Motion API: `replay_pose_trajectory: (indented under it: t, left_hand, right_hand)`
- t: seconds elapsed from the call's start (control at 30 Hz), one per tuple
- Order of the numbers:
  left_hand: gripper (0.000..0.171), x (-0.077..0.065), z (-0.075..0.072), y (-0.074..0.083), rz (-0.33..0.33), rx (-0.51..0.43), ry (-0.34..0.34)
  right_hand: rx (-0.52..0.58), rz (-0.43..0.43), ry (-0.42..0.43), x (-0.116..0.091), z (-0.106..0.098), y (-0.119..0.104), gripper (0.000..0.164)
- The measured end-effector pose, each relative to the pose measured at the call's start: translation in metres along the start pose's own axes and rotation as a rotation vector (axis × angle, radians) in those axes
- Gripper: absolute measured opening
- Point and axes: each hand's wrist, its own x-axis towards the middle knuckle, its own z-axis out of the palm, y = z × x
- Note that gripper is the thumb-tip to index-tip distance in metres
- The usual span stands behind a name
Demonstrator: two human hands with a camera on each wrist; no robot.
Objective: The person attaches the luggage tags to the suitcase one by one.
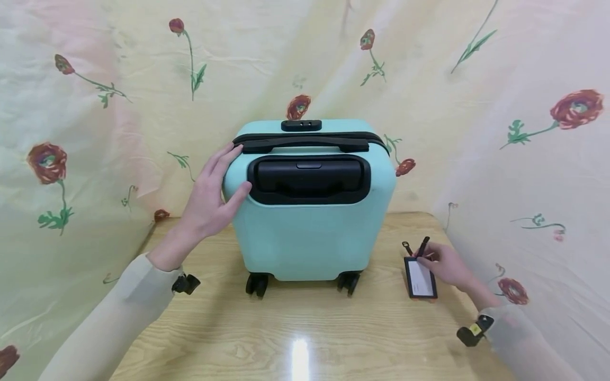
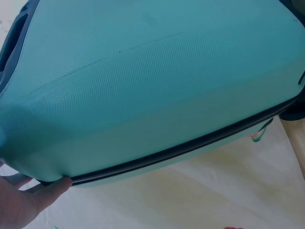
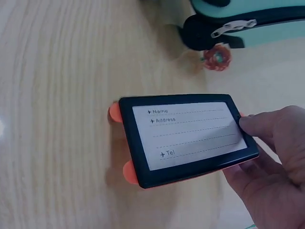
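A mint-green suitcase (image 1: 305, 233) stands upright on its black wheels, with a black carry handle (image 1: 305, 142) across its top. My left hand (image 1: 209, 198) rests on the suitcase's upper left corner, its fingers stretched over the side and its thumb on the front. In the left wrist view, fingertips touch the shell near the black zipper seam (image 2: 190, 145). To the right of the suitcase, my right hand (image 1: 440, 262) pinches a black-framed luggage tag (image 1: 421, 278) at its strap end. Its white card (image 3: 190, 133) reads Name, Address and Tel, and orange parts (image 3: 129, 171) stick out from one end.
The suitcase and the tag are over a wooden table (image 1: 286, 328). Behind and on both sides hangs a cream cloth (image 1: 229, 63) printed with red flowers. The tag's buckled black strap (image 1: 407, 247) stands up beside the right fingers. Each wrist carries a small black camera.
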Motion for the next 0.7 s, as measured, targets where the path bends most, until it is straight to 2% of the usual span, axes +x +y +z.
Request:
replay_pose_trajectory:
  t: [0.17, 0.47, 0.7]
  left_hand:
    - [0.066, -0.001, -0.001, 0.000, -0.001, 0.002, -0.006]
    - [0.066, -0.002, -0.002, -0.001, -0.003, 0.005, -0.014]
    - [0.067, -0.001, -0.003, 0.000, -0.006, 0.014, -0.018]
  right_hand:
    - [0.030, -0.112, 0.084, 0.002, -0.010, -0.016, 0.010]
    - [-0.046, -0.139, 0.140, 0.001, -0.036, -0.053, 0.008]
    - [-0.042, -0.202, 0.217, 0.002, -0.061, -0.081, 0.010]
